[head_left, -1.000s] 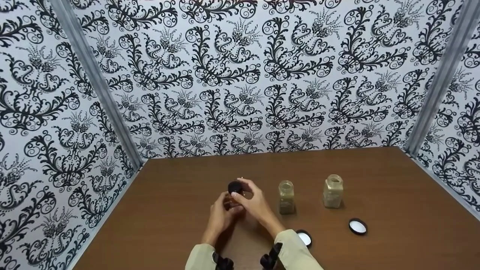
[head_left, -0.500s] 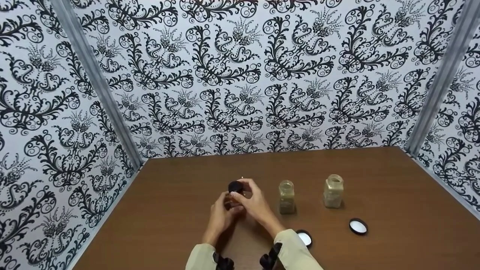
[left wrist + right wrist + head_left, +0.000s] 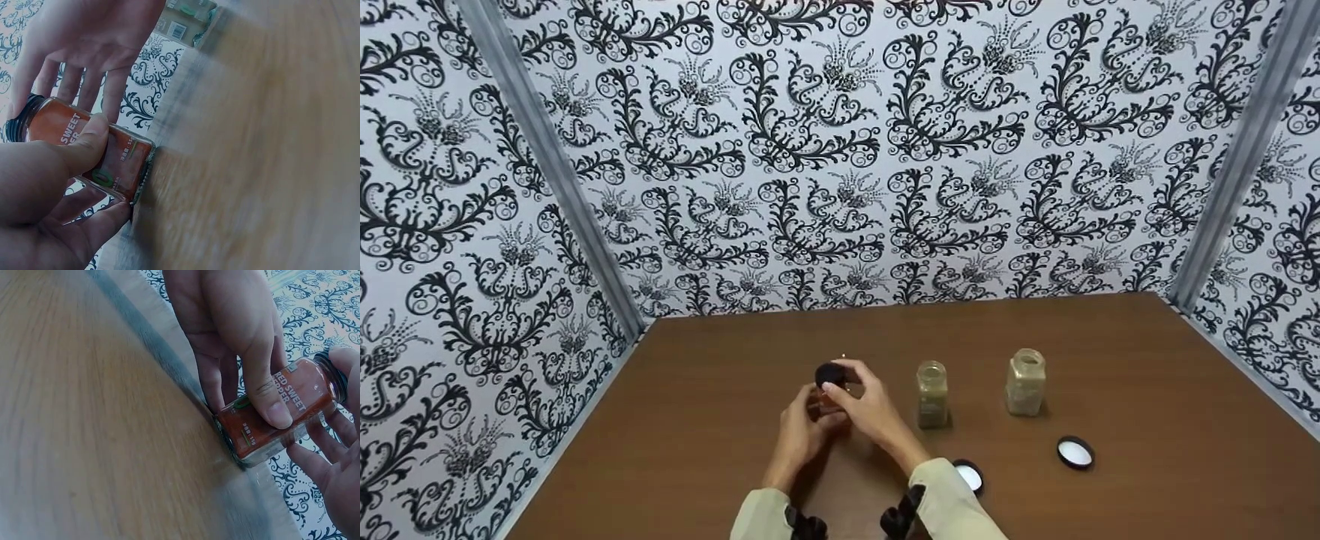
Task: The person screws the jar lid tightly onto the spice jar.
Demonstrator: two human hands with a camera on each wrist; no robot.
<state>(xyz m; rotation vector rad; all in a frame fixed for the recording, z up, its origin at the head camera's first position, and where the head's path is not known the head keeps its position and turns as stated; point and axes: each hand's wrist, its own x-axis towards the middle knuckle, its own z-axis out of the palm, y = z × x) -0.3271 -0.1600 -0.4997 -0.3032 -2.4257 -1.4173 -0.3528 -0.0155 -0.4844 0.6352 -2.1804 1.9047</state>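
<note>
Between both hands stands a small square glass jar of orange-red spice [image 3: 306, 391], labelled "red sweet pepper", with a black lid [image 3: 830, 373] on its neck. My left hand [image 3: 801, 431] grips the jar's body, its thumb lying across the label in the left wrist view. On the lid is my right hand [image 3: 877, 411], thumb at the near side and fingers round the far side. The jar's base appears to meet the wooden table [image 3: 253, 140]. Part of the jar is hidden behind the fingers in the head view.
Right of my hands stand two lidless glass jars of greenish-tan powder, a nearer jar [image 3: 933, 401] and a farther jar [image 3: 1026, 390]. One black lid with a white inside [image 3: 1075, 453] lies at the right. Another such lid [image 3: 970, 477] lies beside my right sleeve. Patterned walls [image 3: 825, 187] enclose the table.
</note>
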